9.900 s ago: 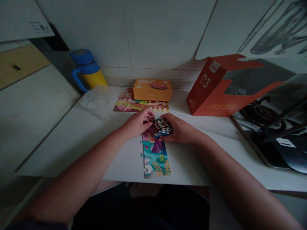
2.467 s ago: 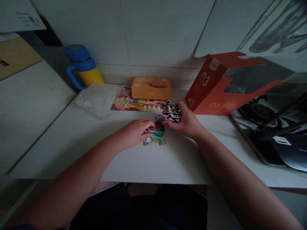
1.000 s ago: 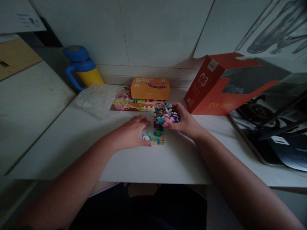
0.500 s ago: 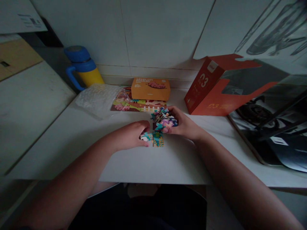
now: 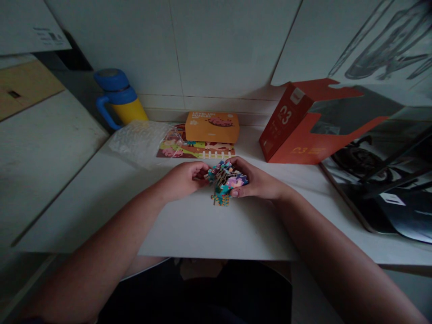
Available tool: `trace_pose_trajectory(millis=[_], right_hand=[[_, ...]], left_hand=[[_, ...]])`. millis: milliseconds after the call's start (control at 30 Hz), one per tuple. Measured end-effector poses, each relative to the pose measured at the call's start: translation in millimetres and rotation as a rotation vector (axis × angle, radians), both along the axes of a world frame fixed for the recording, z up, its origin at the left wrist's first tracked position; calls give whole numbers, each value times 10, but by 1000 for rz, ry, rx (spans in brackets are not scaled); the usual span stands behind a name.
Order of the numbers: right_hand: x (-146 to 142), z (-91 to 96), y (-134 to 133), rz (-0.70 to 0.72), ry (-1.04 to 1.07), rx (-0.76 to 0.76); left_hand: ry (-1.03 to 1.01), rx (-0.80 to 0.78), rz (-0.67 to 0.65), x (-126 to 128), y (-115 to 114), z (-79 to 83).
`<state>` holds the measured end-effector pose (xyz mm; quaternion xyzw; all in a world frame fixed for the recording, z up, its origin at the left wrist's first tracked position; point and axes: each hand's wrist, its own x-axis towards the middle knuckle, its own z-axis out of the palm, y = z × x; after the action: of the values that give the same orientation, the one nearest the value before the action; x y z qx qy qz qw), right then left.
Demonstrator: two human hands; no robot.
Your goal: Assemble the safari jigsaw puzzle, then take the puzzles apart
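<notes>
A thick bundle of colourful jigsaw puzzle pieces is clasped in my right hand, thumb in front and fingers behind. My left hand is at the bundle's left side, its fingers curled in and pinching a teal puzzle piece at that edge. Whether this piece is apart from the bundle I cannot tell. Just below the bundle, a teal puzzle piece with yellow leaves lies on the white counter, its upper part partly covered.
Behind my hands an orange puzzle box stands on a farm picture sheet. Bubble wrap and a blue-yellow jug are at the left. To the right are an open red box and a gas stove.
My left hand has risen from beside the piece on the counter to the bundle's left edge. The white-marked piece it held there no longer shows. My right hand has dropped slightly with the bundle.
</notes>
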<state>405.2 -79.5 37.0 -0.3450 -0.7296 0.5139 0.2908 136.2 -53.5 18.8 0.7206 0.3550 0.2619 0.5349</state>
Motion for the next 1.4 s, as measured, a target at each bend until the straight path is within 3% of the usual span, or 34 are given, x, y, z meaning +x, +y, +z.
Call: trace_pose_trajectory(millis=[200,300,367,467,567,667,900,1233,1400], right_hand=[[7,5,-9,-27,1,27],[-7,2,-12,-70,37,13],[-17,-7,-5,-136,105,-9],[-20,-36,21,-321,193,-24],[-8,-74,53,-479,193,-27],[-9,-108,73,-513,168,-39],[-57,-101,77,-504,150,-32],[-21,-127,93,-522,140,-14],[-29,-111,83,-514,123,-19]], left_hand=[[-88,15,-19,62,-19,-19],[-88,55,35,69,-11,-56],[1,164,112,56,-22,-71],[256,451,165,39,-74,-69],[430,659,80,81,-128,-75],[508,729,41,186,-118,-127],[548,759,113,295,71,-250],[433,570,31,245,137,-148],[441,534,1,241,127,-172]])
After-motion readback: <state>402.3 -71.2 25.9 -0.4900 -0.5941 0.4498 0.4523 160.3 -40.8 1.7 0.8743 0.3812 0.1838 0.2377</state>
